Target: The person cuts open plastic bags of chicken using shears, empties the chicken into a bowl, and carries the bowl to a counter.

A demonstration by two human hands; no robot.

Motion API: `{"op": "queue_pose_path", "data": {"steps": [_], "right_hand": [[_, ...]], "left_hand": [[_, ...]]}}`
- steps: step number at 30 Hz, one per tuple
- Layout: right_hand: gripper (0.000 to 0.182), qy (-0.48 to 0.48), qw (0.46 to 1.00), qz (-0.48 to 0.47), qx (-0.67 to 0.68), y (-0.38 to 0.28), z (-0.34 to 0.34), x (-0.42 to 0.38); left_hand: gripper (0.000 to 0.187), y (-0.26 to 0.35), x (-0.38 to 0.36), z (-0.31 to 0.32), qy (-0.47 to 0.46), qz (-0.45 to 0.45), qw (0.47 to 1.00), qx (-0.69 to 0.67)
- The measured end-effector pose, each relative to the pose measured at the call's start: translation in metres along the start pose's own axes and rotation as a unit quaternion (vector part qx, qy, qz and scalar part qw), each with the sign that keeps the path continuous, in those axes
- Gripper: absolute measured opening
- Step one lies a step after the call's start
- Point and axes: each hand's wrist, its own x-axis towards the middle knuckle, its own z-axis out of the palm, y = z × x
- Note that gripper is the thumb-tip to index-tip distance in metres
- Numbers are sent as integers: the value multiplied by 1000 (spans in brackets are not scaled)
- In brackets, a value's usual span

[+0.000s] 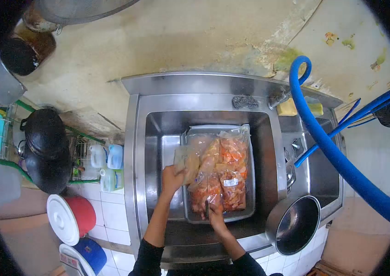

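Clear plastic bags of raw meat lie in a grey tray inside the large sink basin. My left hand is closed on a clear plastic bag at the left side of the tray, lifting part of it over the rim. My right hand is at the near edge of the packed meat, its fingers closed round a slim dark tool, which looks like a knife handle. Any blade is too small to make out. A white label sits on the right-hand bag.
A steel pot stands tilted at the basin's front right. The blue hose arches over the smaller basin. A scouring pad and yellow sponge rest on the back ledge. Jugs and lidded buckets stand left.
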Motion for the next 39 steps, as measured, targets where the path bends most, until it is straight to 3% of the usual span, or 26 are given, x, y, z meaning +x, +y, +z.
{"op": "queue_pose_path", "data": {"steps": [2,4,5,6,7,9,12,16,18,22,27,30,36,39], "right_hand": [[26,-1,999,43,-3,3,1,-11],[30,-25,998,47,39,6,7,-21],[33,-48,995,42,78,3,9,-20],[47,-46,989,108,-92,-10,12,-30],[47,-47,989,109,-91,-6,11,-33],[56,-97,959,264,42,4,14,-40],[61,-144,935,317,65,-1,27,-43],[61,-174,949,238,115,1,49,-14],[61,-258,922,238,163,2,58,2],[62,-210,929,229,201,-10,77,6],[58,-150,942,178,240,2,84,13],[55,-175,959,174,138,16,68,17],[54,-144,934,153,289,4,78,23],[58,-173,950,140,218,5,73,31]], "left_hand": [[26,-6,5,8,30,43,998,-34],[24,-32,19,10,89,-159,982,42],[24,-37,21,9,93,-154,983,42],[22,-37,16,8,110,-157,978,-76],[21,-37,10,7,126,-159,960,-192],[19,-35,-2,-3,107,-186,944,-248],[15,-32,-21,-17,77,-205,925,-309],[12,-31,-31,-18,94,-175,931,-307],[11,-29,-33,-19,101,-176,938,-282],[9,-26,-40,-27,104,-141,962,-212],[11,-19,-45,-26,109,-181,940,-268],[10,-20,-45,-26,108,-211,925,-298],[9,-4,-53,-27,66,-266,905,-327],[10,-3,-56,-25,64,-288,887,-356]]}}
